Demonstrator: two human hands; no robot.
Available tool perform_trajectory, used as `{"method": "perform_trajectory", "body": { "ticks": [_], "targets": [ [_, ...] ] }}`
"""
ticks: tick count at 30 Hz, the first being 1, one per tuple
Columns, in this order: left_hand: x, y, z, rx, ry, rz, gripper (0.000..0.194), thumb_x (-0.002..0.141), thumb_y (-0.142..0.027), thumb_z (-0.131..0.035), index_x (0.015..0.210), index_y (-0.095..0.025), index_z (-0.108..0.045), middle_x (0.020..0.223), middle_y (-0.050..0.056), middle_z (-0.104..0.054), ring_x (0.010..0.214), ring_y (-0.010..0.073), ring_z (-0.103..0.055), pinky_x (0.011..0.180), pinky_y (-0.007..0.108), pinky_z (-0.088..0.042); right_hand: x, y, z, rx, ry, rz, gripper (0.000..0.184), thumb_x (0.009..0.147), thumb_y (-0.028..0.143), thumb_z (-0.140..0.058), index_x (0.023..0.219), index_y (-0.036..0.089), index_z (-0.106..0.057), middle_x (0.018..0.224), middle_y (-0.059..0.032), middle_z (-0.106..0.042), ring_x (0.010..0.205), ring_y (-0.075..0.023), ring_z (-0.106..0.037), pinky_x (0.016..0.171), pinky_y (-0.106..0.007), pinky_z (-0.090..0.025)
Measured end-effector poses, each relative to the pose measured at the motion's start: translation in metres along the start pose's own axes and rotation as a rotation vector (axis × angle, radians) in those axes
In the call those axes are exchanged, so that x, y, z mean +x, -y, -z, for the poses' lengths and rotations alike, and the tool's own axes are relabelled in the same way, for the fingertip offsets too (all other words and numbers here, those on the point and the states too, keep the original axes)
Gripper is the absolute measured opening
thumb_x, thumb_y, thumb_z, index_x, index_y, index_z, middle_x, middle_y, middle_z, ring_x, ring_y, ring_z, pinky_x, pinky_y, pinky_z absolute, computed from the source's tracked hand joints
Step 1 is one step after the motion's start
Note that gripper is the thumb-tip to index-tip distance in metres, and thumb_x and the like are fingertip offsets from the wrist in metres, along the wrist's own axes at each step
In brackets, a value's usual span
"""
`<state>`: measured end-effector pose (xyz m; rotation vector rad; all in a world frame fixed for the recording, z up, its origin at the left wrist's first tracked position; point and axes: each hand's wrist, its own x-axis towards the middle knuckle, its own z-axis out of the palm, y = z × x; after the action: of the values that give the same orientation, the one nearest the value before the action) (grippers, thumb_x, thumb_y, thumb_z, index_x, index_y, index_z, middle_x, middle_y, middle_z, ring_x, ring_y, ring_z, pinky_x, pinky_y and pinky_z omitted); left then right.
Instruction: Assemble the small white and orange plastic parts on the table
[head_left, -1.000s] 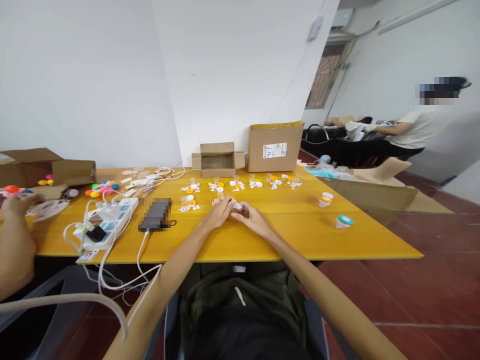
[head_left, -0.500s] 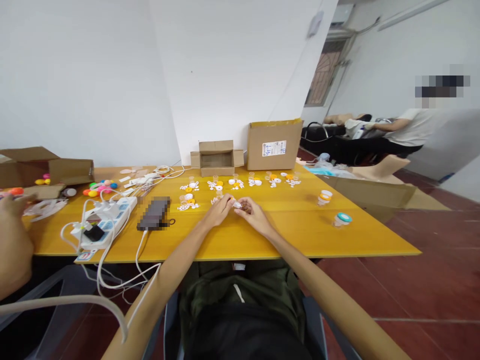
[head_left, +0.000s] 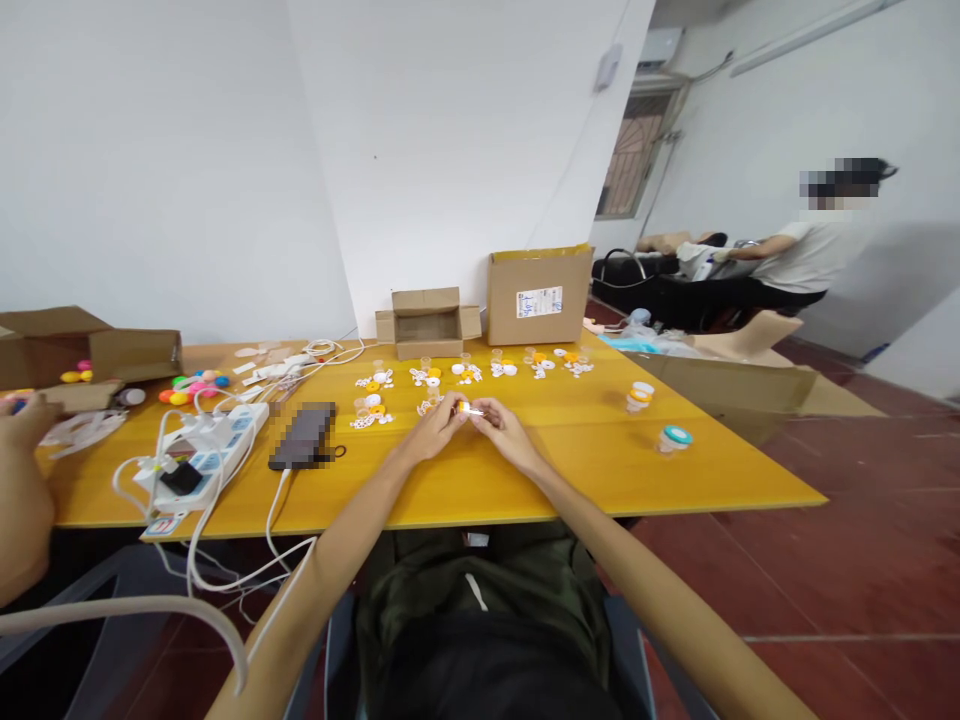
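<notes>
Currently, the left hand (head_left: 437, 430) grips a small orange-and-clear container (head_left: 470, 409), which lies between both hands, at their fingertips, above the yellow table (head_left: 570, 475). The right hand (head_left: 508, 436), fingers bent, is at its clear end; whether it grips cannot be told.

Cardboard boxes (head_left: 536, 325) and piles of small parts (head_left: 377, 411) on a table (head_left: 600, 470) suggest a workshop.
</notes>
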<state>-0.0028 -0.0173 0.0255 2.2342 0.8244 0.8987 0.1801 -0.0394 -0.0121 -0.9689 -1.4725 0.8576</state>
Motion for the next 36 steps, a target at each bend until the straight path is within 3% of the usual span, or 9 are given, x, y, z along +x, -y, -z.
{"method": "perform_trajectory", "body": {
  "ticks": [5,10,19,23,36],
  "targets": [
    [-0.001,0.000,0.000,0.019,0.011,-0.003,0.038,0.101,-0.055,-0.042,0.118,-0.023,-0.054,0.104,0.004,-0.062,0.093,0.0206,-0.056,0.093,0.034,-0.047,-0.002,0.007,0.001,-0.012,-0.008,-0.033,0.042,0.084,0.064,-0.063,0.099,0.026,-0.066,0.101,-0.0034,-0.073,0.088,-0.0207,-0.067,0.080,-0.034,-0.055],
    [-0.002,-0.001,-0.001,0.041,0.028,-0.009,0.033,0.101,-0.048,-0.044,0.120,-0.023,-0.052,0.102,0.004,-0.063,0.091,0.0197,-0.058,0.090,0.033,-0.048,-0.001,0.008,0.002,-0.016,0.004,-0.079,0.048,0.086,0.071,-0.057,0.092,0.024,-0.066,0.080,-0.0021,-0.070,0.072,-0.0196,-0.064,0.069,-0.033,-0.055],
    [0.000,-0.001,-0.002,0.099,0.026,-0.002,0.023,0.092,-0.027,-0.056,0.115,-0.024,-0.053,0.097,0.002,-0.063,0.082,0.0185,-0.060,0.083,0.032,-0.049,-0.003,0.010,0.000,-0.010,-0.053,-0.024,0.041,0.083,0.063,-0.064,0.097,0.024,-0.067,0.096,-0.0044,-0.073,0.086,-0.0217,-0.068,0.081,-0.036,-0.056],
    [0.000,-0.003,-0.002,0.116,0.016,0.010,0.022,0.091,-0.027,-0.059,0.112,-0.024,-0.055,0.096,0.001,-0.064,0.082,0.0187,-0.060,0.084,0.033,-0.050,-0.003,0.008,-0.001,-0.040,-0.068,-0.006,0.036,0.083,0.057,-0.067,0.100,0.025,-0.067,0.099,-0.0049,-0.075,0.091,-0.0223,-0.070,0.086,-0.036,-0.056],
    [0.001,0.002,-0.003,0.135,0.050,-0.005,0.028,0.088,-0.032,-0.064,0.113,-0.025,-0.055,0.106,0.003,-0.070,0.093,0.0212,-0.066,0.088,0.035,-0.052,-0.005,0.016,-0.002,-0.172,-0.067,0.046,0.024,0.080,0.043,-0.071,0.095,0.025,-0.071,0.098,-0.0044,-0.076,0.088,-0.0229,-0.070,0.077,-0.035,-0.056]
  ]
}}
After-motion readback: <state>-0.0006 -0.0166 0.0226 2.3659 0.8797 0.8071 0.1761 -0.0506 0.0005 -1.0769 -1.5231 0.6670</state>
